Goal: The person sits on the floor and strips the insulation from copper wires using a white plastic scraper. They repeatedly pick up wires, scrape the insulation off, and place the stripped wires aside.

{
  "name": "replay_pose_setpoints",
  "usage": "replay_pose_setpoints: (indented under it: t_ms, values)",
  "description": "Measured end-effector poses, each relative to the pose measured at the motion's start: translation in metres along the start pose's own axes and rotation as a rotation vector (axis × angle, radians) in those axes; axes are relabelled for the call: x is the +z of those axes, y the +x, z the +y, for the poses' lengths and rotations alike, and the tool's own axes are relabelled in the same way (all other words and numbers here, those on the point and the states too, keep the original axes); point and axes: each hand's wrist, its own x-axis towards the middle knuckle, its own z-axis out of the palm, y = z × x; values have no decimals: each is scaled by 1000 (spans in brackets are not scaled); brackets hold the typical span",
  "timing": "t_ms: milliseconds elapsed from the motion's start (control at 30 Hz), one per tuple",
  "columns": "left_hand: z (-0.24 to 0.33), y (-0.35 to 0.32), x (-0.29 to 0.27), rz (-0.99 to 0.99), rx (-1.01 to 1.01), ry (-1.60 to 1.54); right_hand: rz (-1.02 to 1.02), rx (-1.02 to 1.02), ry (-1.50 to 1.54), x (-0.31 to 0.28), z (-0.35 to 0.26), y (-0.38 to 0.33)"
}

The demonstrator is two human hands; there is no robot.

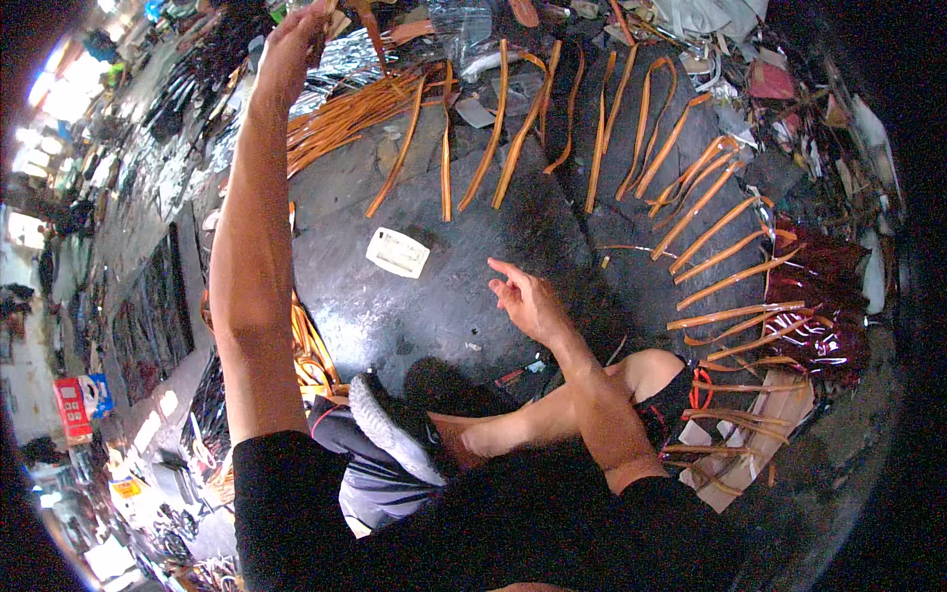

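My left arm reaches far forward, and my left hand [299,35] is at the top edge beside a pile of scraps; its fingertips are partly hidden, so I cannot make out a grip. A brown strip [371,35] hangs close to it. My right hand [533,304] hovers over the dark floor [473,296], index finger stretched out and the others loosely bent, with nothing in it. Several orange-brown flat strips [500,128], some folded over, lie spaced in a wide arc ahead and to the right. Below my left hand rests a thick bundle of similar strips [360,111].
A white printed card [397,253] lies on the floor between my arms. At the right are a shiny dark red plastic sheet [824,306] and a piece of cardboard [764,449]. Scrap heaps [710,30] line the far side. My folded leg [552,400] fills the near middle.
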Motion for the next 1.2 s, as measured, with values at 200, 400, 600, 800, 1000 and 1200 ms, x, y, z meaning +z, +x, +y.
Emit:
replay_pose_setpoints:
  t_ms: [200,400,600,800,1000,1200]
  values:
    - [-258,-97,-7,-144,-580,-249,-106,31,-30,9,-8,7]
    - [-310,-210,29,-144,-525,175,-70,65,-60,10,9,13]
    - [-197,-272,-12,24,-135,620,-75,46,-153,15,12,12]
    - [-150,-377,-94,240,-740,744,-108,40,-215,22,-6,6]
    - [-167,-414,-110,218,-748,824,-114,-18,-266,32,-8,1]
    - [-151,-388,-96,193,-829,905,-57,-19,-305,26,15,-12]
